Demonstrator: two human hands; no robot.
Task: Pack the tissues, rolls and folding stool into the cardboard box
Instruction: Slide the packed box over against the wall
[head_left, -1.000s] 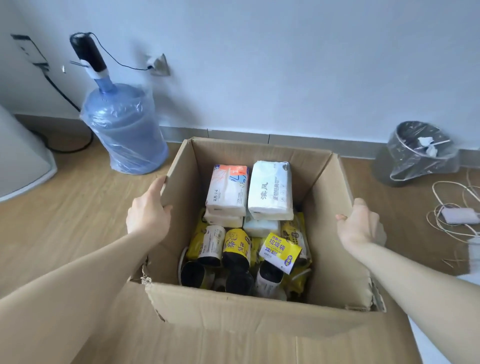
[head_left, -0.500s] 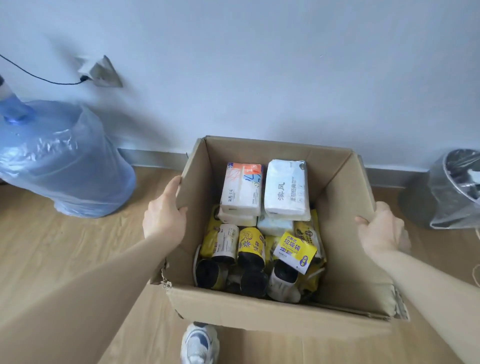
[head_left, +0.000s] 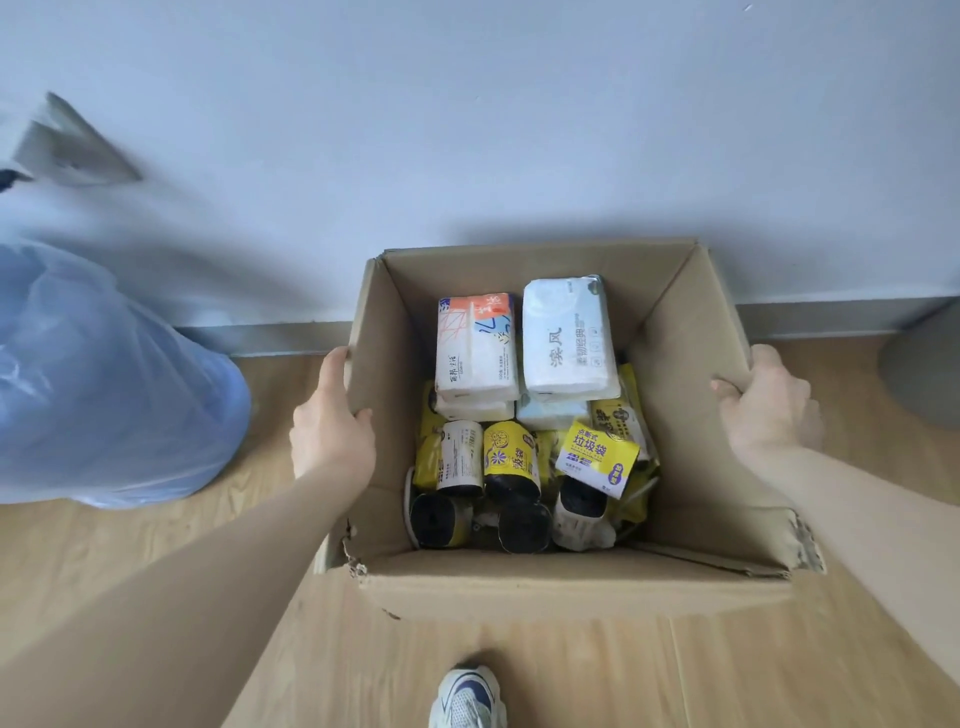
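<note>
The left hand (head_left: 332, 421) grips the left wall of the cardboard box (head_left: 571, 582), at about 9 o'clock from the box's middle. Its thumb is hooked over the top edge to the inside, and its fingers lie on the outer face. The right hand (head_left: 769, 400) does the same on the right wall at about 3 o'clock: the fingers curl over the rim, the palm presses from outside. Both hands are closed on cardboard only, and both forearms reach forward nearly straight, a little spread.

The step in hand seems to be moving or setting the full box. To do it well, I think both hands must pull with equal force and keep the box level, because the walls are thin and the near right corner is already torn. A grip lower on the walls, or under the bottom, would be safer if the box is to be lifted.

Inside, two tissue packs (head_left: 478, 345) lie flat toward 12 o'clock, on top of other packs. The rolls (head_left: 511, 457) in yellow and black wrappers fill the side toward 6 o'clock. The folding stool I cannot make out for sure.

Outside, a shoe (head_left: 467, 696) stands at 6 o'clock, and a blue water bottle (head_left: 104, 395) at 9 o'clock, well apart.
</note>
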